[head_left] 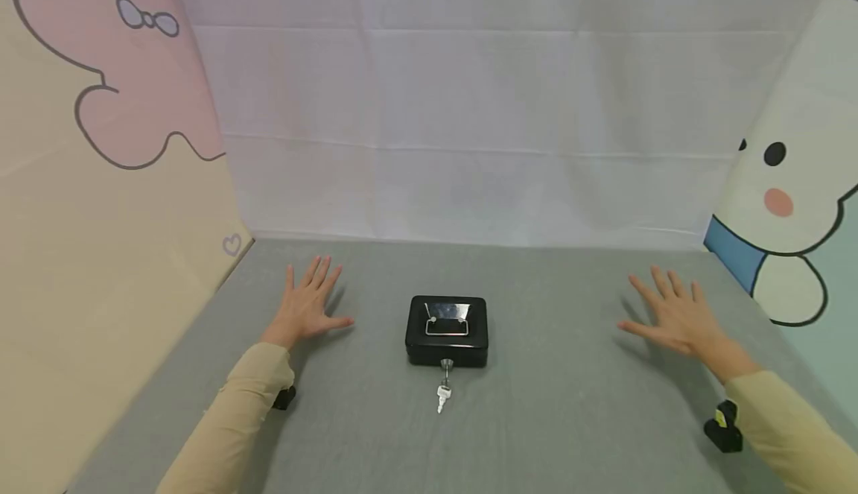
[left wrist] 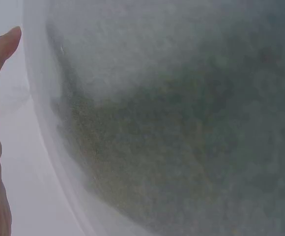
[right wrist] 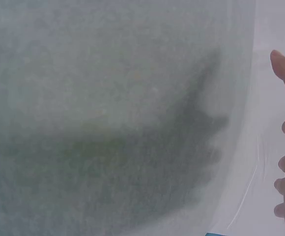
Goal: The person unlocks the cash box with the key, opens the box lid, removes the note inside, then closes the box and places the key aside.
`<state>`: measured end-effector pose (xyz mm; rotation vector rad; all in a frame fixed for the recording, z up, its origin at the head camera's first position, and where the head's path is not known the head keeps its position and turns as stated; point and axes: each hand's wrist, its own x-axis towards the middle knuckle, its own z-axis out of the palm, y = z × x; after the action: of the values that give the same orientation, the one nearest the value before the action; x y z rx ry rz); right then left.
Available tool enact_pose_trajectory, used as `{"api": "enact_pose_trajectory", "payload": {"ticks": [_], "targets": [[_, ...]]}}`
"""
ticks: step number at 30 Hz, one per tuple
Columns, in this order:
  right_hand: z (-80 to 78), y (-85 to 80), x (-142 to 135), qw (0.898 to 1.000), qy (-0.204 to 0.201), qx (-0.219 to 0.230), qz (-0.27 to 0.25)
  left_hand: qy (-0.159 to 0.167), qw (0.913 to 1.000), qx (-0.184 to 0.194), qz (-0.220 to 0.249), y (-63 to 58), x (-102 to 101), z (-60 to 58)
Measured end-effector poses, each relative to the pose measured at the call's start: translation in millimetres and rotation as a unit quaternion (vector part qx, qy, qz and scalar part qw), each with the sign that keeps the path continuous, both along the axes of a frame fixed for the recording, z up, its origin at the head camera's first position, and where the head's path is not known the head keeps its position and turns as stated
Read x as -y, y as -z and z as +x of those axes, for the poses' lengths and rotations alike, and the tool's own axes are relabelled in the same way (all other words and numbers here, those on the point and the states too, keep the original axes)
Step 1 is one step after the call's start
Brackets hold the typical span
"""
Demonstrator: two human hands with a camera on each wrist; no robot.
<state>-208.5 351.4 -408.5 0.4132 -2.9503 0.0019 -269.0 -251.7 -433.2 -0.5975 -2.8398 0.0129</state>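
Along the far edge of the grey worktop [head_left: 556,404], a white sheet [head_left: 469,92] is hanging, horizontally creased. A cream panel [head_left: 100,278] is flanking the left edge, bearing a pink cartoon figure [head_left: 147,99] and, near the far left corner, an outlined heart [head_left: 232,245]. Beside the right edge, a pale green panel [head_left: 831,360] is showing a white cartoon animal [head_left: 814,173]. Diffuse light is casting soft shadows.

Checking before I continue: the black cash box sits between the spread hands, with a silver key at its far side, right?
Wrong side: the head view shows the silver key at the near side. The black cash box does sit between the spread left hand and right hand.
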Motion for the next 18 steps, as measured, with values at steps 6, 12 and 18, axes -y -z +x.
{"api": "enact_pose_trajectory", "payload": {"ticks": [6, 12, 18], "targets": [[-3.8, -2.1, -1, 1.0, -0.011, 0.005, -0.018, 0.021, 0.9998, 0.002, -0.005, -5.1, 0, 3.1], [-4.3, -3.5, 0, 0.999, -0.017, 0.015, -0.029, 0.025, 0.9993, 0.021, -0.017, -10.3, 0, 6.7], [-3.9, -8.6, 3, 0.998, -0.03, 0.013, -0.055, 0.051, 0.9984, 0.024, -0.001, -8.0, -1, 12.2]]}}
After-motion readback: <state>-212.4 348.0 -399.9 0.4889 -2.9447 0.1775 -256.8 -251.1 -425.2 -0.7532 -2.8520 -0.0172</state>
